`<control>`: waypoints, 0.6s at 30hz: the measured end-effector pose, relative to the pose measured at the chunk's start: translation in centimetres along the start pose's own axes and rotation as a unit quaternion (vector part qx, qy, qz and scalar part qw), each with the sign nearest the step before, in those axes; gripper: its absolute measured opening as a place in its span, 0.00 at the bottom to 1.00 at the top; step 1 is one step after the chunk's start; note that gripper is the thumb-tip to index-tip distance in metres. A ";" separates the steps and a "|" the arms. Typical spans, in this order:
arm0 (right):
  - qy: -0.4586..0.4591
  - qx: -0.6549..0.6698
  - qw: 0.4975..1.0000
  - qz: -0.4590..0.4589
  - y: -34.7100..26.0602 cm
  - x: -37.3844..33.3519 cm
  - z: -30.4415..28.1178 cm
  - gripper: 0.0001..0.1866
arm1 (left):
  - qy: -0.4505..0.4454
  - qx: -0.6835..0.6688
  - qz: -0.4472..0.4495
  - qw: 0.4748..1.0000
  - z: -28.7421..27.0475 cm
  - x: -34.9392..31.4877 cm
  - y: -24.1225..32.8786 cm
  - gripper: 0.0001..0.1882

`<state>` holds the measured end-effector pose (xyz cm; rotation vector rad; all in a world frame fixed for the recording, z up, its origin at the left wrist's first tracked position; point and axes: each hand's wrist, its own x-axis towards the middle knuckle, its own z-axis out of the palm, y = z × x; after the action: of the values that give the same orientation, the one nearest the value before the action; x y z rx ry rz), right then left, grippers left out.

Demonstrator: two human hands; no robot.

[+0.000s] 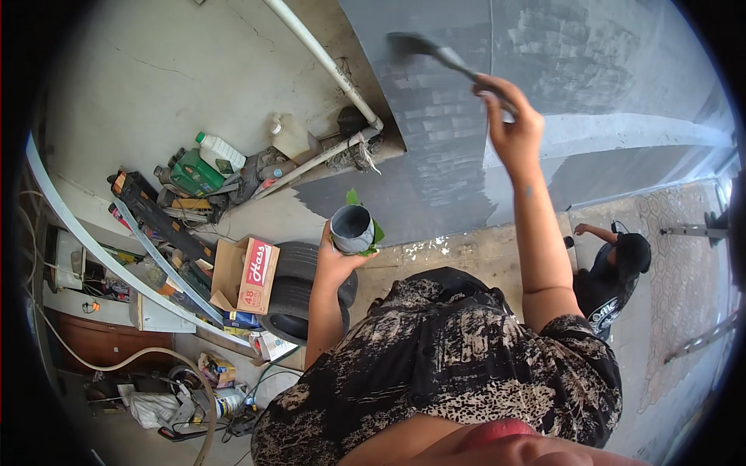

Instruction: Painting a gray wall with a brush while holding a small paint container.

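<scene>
My right hand (516, 130) is raised and closed around the handle of a paintbrush (454, 60). The dark bristles are smeared by motion at the grey-painted wall (575, 46); I cannot tell whether they touch it. Lower and to the left, my left hand (334, 262) grips a small round cup (342, 239) with grey paint on its inside. Green leaves (378, 234) stick out around the cup, between it and my fingers. Uneven grey strokes and lighter patches show on the wall in front of me.
Left of me are stacked tyres (299, 291), an open cardboard box (247, 272), a green jug (196, 172) and other clutter. A white pipe (322, 58) runs down the pale wall. At right another person (614, 268) in dark clothes stands near ladders (703, 338).
</scene>
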<state>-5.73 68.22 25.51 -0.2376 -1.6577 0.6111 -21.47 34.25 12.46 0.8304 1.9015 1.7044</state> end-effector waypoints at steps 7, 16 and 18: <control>0.096 0.000 0.995 0.034 0.9 -1.6 -5.8 0.11 | 0.020 0.080 0.010 0.997 -2.1 -1.5 -1.0 0.49; -0.048 0.049 0.997 -0.041 -2.5 -0.2 3.4 0.13 | -0.015 0.053 0.030 0.998 -0.6 1.6 -0.8 0.51; 0.006 0.085 0.996 0.012 -1.2 0.1 3.3 0.12 | -0.001 0.030 0.015 0.999 -0.2 1.2 -0.9 0.51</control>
<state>-8.75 66.43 25.94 -0.1365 -1.5833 0.7637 -22.59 34.87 11.69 0.8868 1.9568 1.6695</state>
